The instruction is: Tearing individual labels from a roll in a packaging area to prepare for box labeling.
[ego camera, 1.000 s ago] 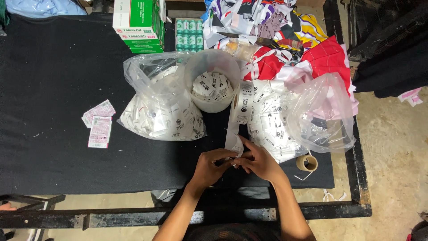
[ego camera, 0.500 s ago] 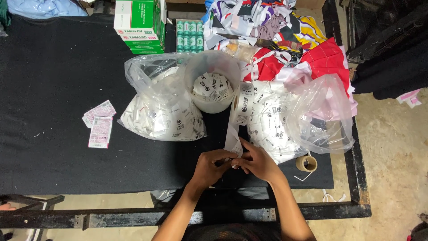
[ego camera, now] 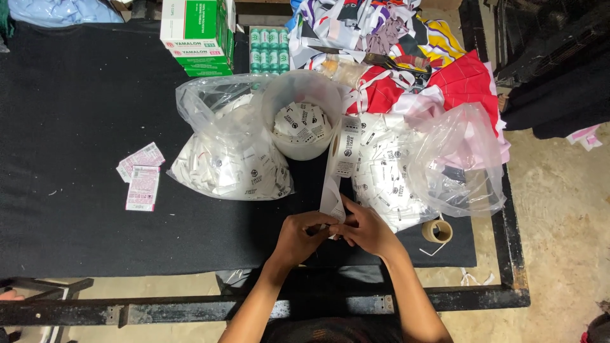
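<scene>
My left hand (ego camera: 303,238) and my right hand (ego camera: 366,229) meet at the near edge of the black table, fingers closed together on the lower end of a white printed label strip (ego camera: 340,162). The strip runs up from my hands to a roll beside a white tub (ego camera: 304,121) holding cut labels. What sits between my fingertips under the strip is hidden. A clear bag of white labels (ego camera: 225,152) lies left of the tub. Another clear bag of labels (ego camera: 413,171) lies to the right.
Pink and white tickets (ego camera: 141,178) lie on the black table cover (ego camera: 70,114) at left. A green-and-white box (ego camera: 194,28) and a pack of small green bottles (ego camera: 268,47) stand at the back. Coloured cloth scraps (ego camera: 406,44) are piled back right. A tape roll (ego camera: 437,230) sits near my right wrist.
</scene>
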